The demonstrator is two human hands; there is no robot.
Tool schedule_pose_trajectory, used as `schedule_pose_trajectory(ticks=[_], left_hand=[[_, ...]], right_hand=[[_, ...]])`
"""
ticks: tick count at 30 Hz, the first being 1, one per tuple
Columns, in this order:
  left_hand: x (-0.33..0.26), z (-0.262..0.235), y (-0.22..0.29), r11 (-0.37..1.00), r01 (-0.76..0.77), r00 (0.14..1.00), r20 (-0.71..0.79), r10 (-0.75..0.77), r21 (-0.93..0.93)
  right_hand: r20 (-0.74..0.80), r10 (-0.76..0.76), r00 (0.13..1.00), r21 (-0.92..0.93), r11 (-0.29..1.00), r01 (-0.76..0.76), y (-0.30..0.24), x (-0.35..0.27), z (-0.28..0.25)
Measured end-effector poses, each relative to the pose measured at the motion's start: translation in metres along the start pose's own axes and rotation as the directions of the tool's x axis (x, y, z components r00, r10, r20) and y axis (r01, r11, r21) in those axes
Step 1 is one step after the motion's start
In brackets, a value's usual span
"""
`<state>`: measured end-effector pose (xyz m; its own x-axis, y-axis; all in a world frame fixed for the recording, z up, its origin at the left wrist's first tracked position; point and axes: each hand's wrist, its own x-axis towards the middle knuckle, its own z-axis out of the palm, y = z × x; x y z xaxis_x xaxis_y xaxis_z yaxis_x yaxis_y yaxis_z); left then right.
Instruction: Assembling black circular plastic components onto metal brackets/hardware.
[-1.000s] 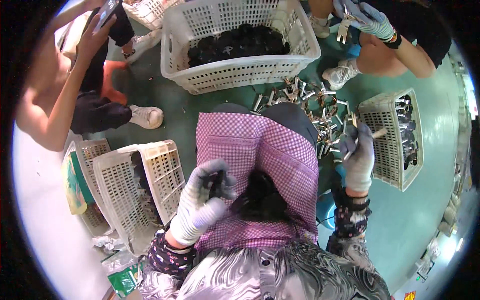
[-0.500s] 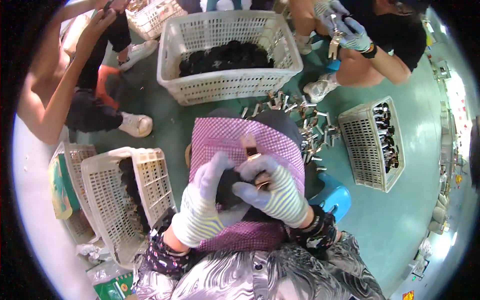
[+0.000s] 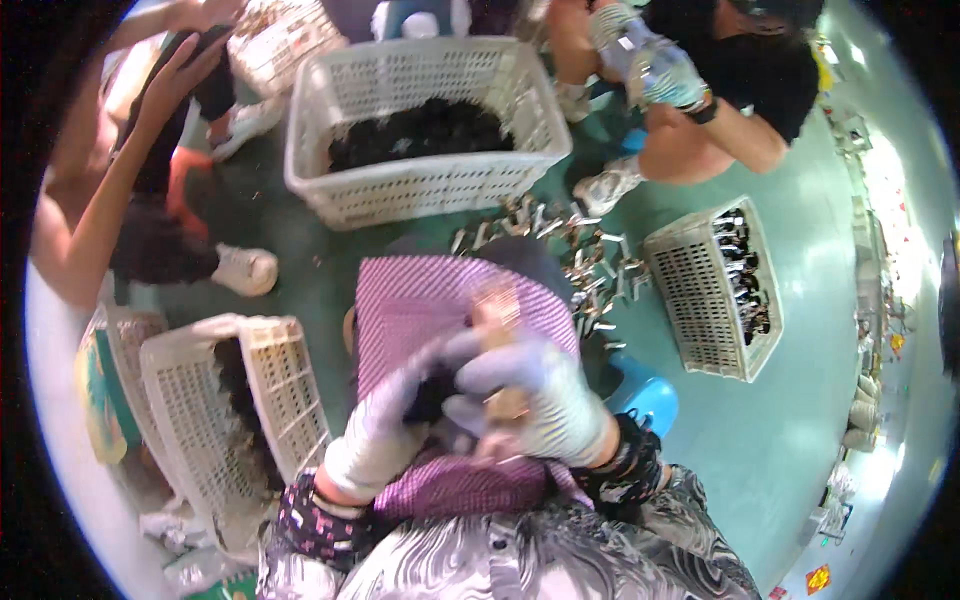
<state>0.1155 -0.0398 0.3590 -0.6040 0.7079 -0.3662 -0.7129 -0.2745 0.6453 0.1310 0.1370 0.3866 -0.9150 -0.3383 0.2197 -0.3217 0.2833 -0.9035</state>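
Both my hands wear whitish striped work gloves and meet over a purple checked cloth (image 3: 405, 300) on my lap. My left hand (image 3: 385, 430) is closed round a dark black piece (image 3: 432, 396), mostly covered by the fingers. Beside it, my right hand (image 3: 550, 400) curls round a copper-coloured metal part (image 3: 508, 403). A shiny copper-toned end (image 3: 497, 308) sticks out beyond the right fingers, toward the far side. Motion blur hides the exact shape of these pieces and whether they touch.
A large white crate (image 3: 430, 185) of black pieces stands ahead. Loose metal parts (image 3: 600, 265) litter the green floor. Another crate (image 3: 690, 290) stands right, tilted crates (image 3: 200, 400) left. A blue stool (image 3: 645, 395) is by my right arm. Two co-workers sit nearby, one with gloved hands (image 3: 655, 70).
The whole view has shifted slightly left and down. My right hand has turned, and the copper-coloured part now shows larger and blurred. The co-worker's gloved hands at the right have come closer together.
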Motion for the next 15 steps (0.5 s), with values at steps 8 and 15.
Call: schedule_pose_trajectory(ticks=[8,15], left_hand=[[0.013,-0.007,0.008,0.869,-0.285,0.955,-0.197,0.222,-0.404],[0.006,0.003,0.009,0.866,-0.281,0.953,-0.230,0.199,-0.413]], right_hand=[[0.076,0.288,0.955,0.804,0.548,-0.229,-0.018,-0.042,0.026],[0.171,0.387,0.906,0.739,0.558,-0.378,-0.018,-0.042,0.037]])
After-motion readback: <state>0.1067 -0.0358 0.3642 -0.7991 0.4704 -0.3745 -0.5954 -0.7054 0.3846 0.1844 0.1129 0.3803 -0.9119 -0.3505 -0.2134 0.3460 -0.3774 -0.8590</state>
